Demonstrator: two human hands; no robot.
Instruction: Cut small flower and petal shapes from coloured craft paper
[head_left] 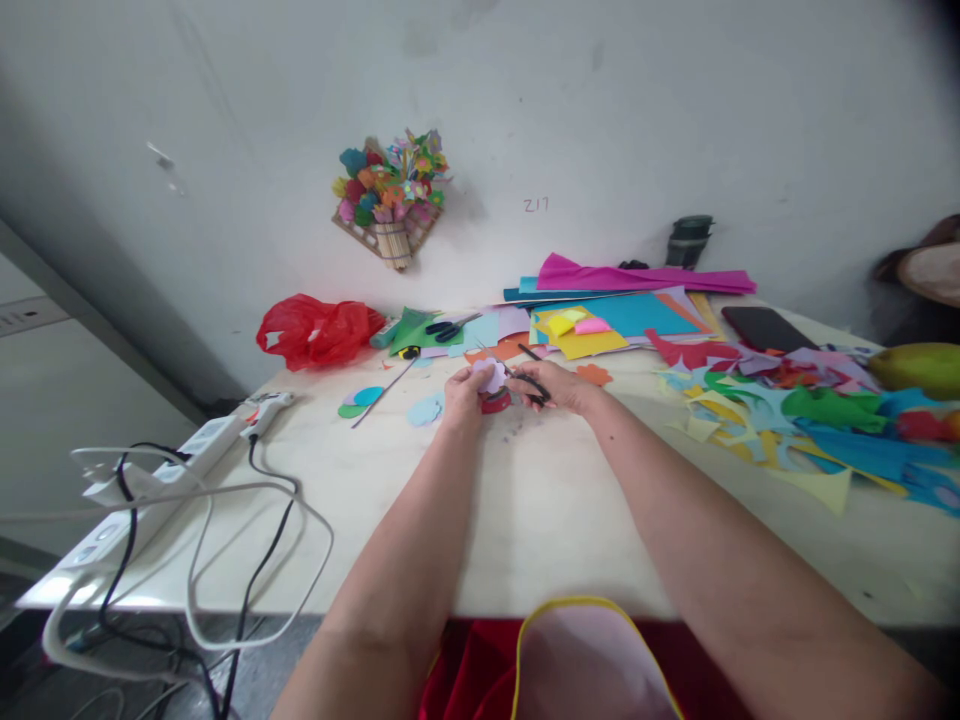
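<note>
My left hand (463,392) is closed around a small lilac paper flower shape (491,375), holding it just above the table. My right hand (559,385) grips black-handled scissors (529,382), whose blades point left into the lilac paper. A small red round piece (495,402) lies on the table right under the two hands. Both forearms reach out from the near edge over the pale table (525,510).
A second pair of scissors (448,328) and stacked coloured sheets (600,320) lie at the back. Paper scraps (810,420) cover the right side, by a dark phone (765,326). A red plastic bag (315,330), power strip (157,480) with cables and a glue gun (262,408) sit left.
</note>
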